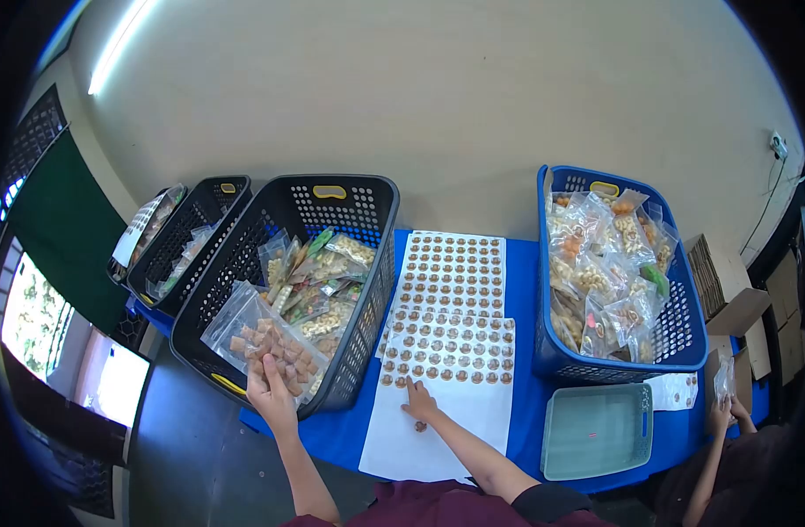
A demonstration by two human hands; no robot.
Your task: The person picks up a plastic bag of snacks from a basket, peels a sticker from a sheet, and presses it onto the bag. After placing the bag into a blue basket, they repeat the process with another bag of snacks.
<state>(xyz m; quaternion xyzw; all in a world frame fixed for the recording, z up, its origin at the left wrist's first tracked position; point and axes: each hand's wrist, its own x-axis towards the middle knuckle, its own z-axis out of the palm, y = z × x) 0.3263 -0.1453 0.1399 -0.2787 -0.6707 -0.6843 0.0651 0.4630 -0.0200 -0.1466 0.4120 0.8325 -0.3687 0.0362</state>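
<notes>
A clear zip bag of brown, cube-shaped snack pieces (284, 344) is in my left hand (271, 393), thumb on its front, over the near edge of a black basket (380, 263). That basket holds many clear bags of snacks (328, 285). My right hand (420, 404) is over a white sheet of round brown stickers (482, 422), with its index finger stretched to the bottom sticker row and the thumb apart. One round sticker (420, 427) shows just below this hand. Another sticker sheet (455, 263) lies behind, partly overlapped.
On the right stands a blue basket (684, 325) full of snack bags. A translucent green tray (596, 470) sits before it. More black baskets (148, 303) stand at left. At far right another person's hands (728, 413) hold a clear bag near cardboard boxes (736, 307). A blue cloth (521, 281) covers the table.
</notes>
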